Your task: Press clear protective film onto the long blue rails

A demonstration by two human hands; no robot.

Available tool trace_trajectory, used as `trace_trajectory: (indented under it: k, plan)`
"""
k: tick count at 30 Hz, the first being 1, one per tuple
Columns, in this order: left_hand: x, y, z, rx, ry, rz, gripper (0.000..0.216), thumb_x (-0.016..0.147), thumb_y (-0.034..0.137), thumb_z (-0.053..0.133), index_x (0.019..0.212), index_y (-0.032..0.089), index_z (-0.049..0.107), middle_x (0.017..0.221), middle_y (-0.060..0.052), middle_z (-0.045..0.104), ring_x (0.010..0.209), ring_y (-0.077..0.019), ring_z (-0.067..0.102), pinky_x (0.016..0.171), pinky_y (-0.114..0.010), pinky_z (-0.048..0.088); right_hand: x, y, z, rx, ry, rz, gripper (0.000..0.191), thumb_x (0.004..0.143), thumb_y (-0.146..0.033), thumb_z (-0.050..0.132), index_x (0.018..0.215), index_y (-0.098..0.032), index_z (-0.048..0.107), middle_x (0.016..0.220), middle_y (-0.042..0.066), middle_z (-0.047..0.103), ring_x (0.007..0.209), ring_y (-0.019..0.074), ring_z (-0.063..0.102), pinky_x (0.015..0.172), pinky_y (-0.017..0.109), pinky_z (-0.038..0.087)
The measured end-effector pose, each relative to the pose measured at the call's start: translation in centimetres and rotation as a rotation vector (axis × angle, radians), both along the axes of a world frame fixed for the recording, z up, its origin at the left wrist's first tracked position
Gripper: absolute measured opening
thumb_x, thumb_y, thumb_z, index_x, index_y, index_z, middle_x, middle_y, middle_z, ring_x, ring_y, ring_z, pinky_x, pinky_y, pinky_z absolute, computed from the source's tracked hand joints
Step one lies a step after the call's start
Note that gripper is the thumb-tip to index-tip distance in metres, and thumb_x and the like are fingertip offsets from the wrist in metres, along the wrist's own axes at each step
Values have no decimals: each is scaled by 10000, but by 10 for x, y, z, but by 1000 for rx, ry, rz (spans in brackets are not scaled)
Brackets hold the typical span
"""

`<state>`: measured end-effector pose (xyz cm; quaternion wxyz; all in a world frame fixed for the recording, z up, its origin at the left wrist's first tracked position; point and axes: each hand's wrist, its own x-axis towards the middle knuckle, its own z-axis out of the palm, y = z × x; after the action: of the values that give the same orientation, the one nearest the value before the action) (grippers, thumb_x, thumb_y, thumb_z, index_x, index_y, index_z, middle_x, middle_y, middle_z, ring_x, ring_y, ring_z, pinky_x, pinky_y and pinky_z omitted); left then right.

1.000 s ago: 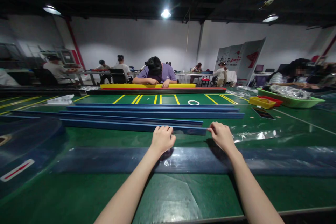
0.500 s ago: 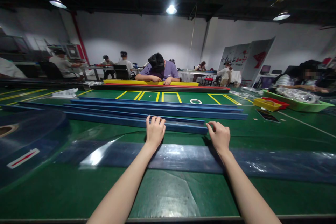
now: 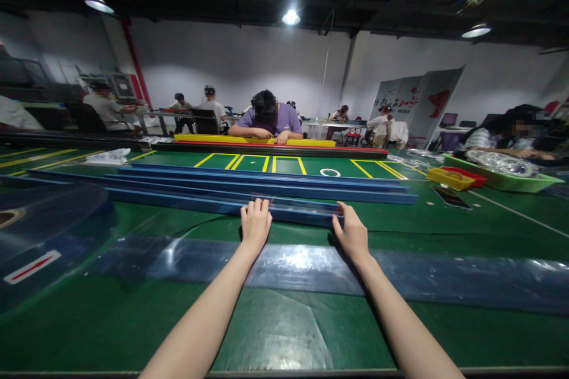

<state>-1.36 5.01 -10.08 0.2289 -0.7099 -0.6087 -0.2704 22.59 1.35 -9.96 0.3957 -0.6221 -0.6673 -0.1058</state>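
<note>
A long blue plastic channel point(image 3: 302, 216) lies across the green table in front of me. My left hand point(image 3: 256, 222) is closed over its near side, with the fingertips reaching into the channel. At the channel's right end, my right hand point(image 3: 352, 234) grips with thumb and fingers. Closer to me, a wide strip of clear bluish plastic film point(image 3: 306, 269) runs sideways beneath my forearms. It stretches toward a large roll of film point(image 3: 48, 225) at the left.
More blue channels point(image 3: 275, 180) lie just behind. Farther back are a white ring point(image 3: 329, 172), yellow tape lines and a yellow bar point(image 3: 213, 141) under a co-worker's hands. To the right are a phone point(image 3: 451, 197), a yellow tray point(image 3: 450, 178) and a green basin point(image 3: 533, 182).
Both hands have shifted a little to the left, and the channel's right end has moved left with them. The glare on the film has changed.
</note>
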Motion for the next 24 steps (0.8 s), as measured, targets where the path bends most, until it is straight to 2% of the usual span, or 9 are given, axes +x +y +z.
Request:
trace_trajectory:
  k: [9, 19, 21, 24]
  plan:
    - [4, 3, -5, -7, -56, -157, 327, 843, 221, 430, 1145, 193, 553, 1181, -98, 556, 1099, -242, 469, 871, -377, 371, 5, 11, -10, 83, -77, 77, 485, 825, -241, 345, 1286, -91, 354, 1106, 164, 524, 1049, 240, 470, 927, 396, 384]
    - [4, 9, -15, -58, -1, -178, 376, 873, 288, 398, 1219, 200, 517, 1300, -86, 494, 1205, -253, 417, 951, -420, 346, 11, 22, -26, 26, -174, 65, 580, 833, -301, 367, 1354, -66, 271, 1234, 178, 490, 1142, 243, 444, 945, 405, 371]
    - [4, 10, -16, -65, -4, -180, 376, 874, 294, 395, 1215, 198, 523, 1281, -86, 512, 1198, -253, 427, 963, -429, 336, 11, 22, -27, 3, -215, 58, 564, 831, -300, 370, 1343, -72, 302, 1238, 170, 500, 1147, 240, 448, 959, 409, 355]
    - [3, 11, -18, -76, -10, -184, 371, 873, 304, 397, 1196, 191, 540, 1253, -90, 536, 1186, -260, 439, 978, -443, 320, 10, 21, -27, -72, -295, 45, 478, 825, -291, 380, 1265, -114, 437, 1239, 134, 523, 1155, 241, 450, 999, 428, 300]
